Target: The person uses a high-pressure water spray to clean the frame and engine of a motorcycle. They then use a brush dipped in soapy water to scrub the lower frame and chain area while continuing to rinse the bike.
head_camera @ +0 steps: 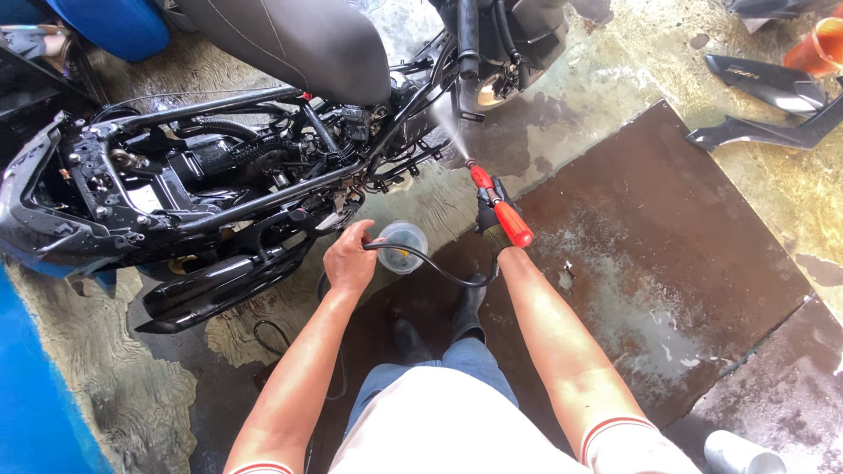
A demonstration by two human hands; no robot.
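Note:
My right hand point(493, 219), in a black glove, grips a red spray gun point(498, 204) that points up and left. A fine mist leaves its nozzle toward the stripped frame of a black motorcycle point(219, 175). My left hand point(349, 260) holds a thin black hose point(421, 260) that runs across to the gun. Just right of that hand sits a clear plastic cup point(404, 246) with some liquid inside. The motorcycle's seat point(299, 39) is still on, while its side panels are off.
Removed black body panels point(773, 105) lie on the wet concrete at the upper right, beside an orange container point(821, 48). A dark rusty metal plate point(650, 246) covers the floor on the right. A silver can point(742, 455) lies at the bottom right. Blue surface at left.

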